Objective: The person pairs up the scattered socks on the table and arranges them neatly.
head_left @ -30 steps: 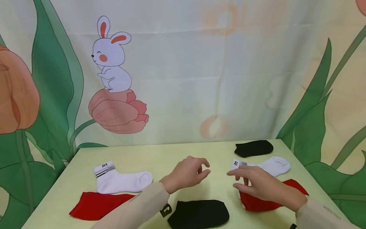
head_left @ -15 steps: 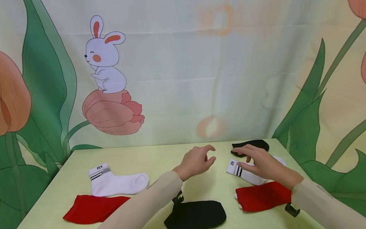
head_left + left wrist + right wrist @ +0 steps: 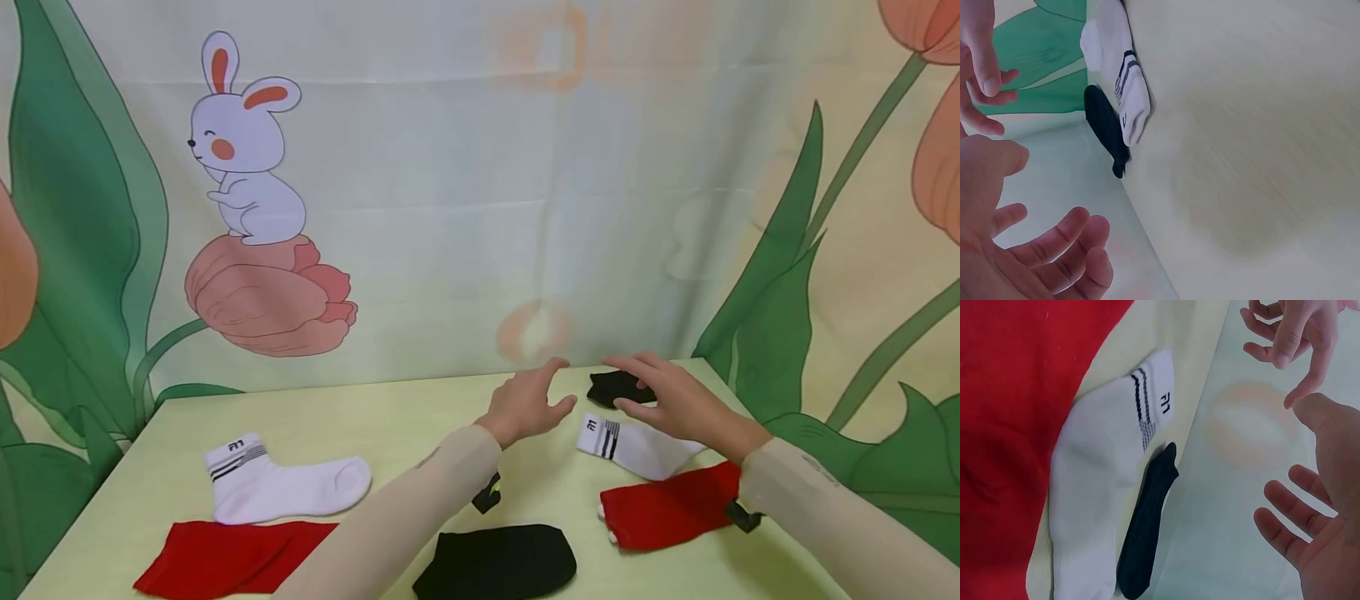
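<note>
My left hand (image 3: 525,404) hovers over the back middle of the table, fingers loosely bent and holding nothing. To its right, my right hand (image 3: 678,400) hangs in the air with relaxed fingers. In the head view it overlaps the far black sock (image 3: 609,389) and a white sock (image 3: 637,450) with dark stripes on its cuff. The right wrist view shows this white sock (image 3: 1097,450) lying between the black sock (image 3: 1147,531) and a red sock (image 3: 1022,425). Both palms appear empty in the wrist views.
Another white striped sock (image 3: 292,490) lies at the table's left, against a second red sock (image 3: 210,557) partly hidden by my left sleeve. A second black sock (image 3: 502,562) lies at the front middle. Behind the table (image 3: 420,417) hangs a printed curtain (image 3: 435,208).
Both hands have moved farther toward the back of the table, the right one from over the red and white socks to beside the far black sock. The head view has swung slightly right.
</note>
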A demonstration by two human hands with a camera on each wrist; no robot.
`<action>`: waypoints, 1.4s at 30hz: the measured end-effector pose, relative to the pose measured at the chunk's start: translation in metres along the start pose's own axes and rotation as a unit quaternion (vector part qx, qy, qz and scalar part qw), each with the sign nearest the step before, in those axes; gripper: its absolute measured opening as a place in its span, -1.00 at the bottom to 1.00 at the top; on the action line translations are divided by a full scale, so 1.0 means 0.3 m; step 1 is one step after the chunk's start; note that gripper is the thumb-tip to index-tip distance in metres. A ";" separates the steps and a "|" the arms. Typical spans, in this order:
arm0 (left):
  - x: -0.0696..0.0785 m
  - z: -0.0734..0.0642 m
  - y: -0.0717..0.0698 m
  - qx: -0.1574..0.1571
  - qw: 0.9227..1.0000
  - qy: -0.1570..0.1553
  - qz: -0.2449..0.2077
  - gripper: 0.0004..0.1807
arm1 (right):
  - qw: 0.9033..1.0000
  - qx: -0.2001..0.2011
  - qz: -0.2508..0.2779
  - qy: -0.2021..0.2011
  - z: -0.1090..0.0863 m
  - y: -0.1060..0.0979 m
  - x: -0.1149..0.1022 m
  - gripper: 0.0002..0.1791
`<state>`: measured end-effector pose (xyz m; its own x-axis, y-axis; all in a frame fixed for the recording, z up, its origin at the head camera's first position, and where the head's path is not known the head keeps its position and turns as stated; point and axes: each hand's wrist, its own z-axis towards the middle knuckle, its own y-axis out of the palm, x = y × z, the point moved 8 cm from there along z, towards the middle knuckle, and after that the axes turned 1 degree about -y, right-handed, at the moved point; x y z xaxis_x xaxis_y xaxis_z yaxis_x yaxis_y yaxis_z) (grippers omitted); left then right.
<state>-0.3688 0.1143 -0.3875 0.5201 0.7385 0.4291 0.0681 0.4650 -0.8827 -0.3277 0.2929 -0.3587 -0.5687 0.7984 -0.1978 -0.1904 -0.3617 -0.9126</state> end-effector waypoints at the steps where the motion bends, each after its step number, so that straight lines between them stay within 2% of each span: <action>1: -0.003 0.006 0.004 0.000 1.000 -0.004 -0.002 -0.39 | 1.000 0.001 0.001 0.000 0.002 0.003 0.005 -0.29; 5: -0.008 0.028 0.032 -0.003 1.000 -0.012 -0.009 -0.39 | 1.000 0.009 0.008 -0.004 0.002 0.011 0.029 -0.30; 13: -0.007 0.058 0.086 -0.013 0.999 -0.034 -0.009 -0.46 | 1.000 0.008 0.012 0.017 -0.004 0.021 0.090 -0.35; 24: -0.037 0.108 0.125 -0.021 0.998 -0.065 -0.010 -0.51 | 0.999 -0.014 0.003 0.031 0.033 0.028 0.173 -0.43; 36: 0.013 0.168 0.144 -0.036 0.997 -0.063 -0.004 -0.57 | 0.998 -0.025 0.007 0.056 0.057 0.031 0.254 -0.44; 42: 0.039 0.190 0.176 -0.066 0.995 -0.070 0.003 -0.54 | 0.996 -0.043 0.009 0.075 0.060 0.044 0.286 -0.45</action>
<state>-0.4076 0.1752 -0.4181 0.3980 0.8065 0.4372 0.1818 0.3978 -0.8993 -0.3934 0.3480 -0.3812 -0.4437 0.8577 -0.2599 -0.1088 -0.3394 -0.9343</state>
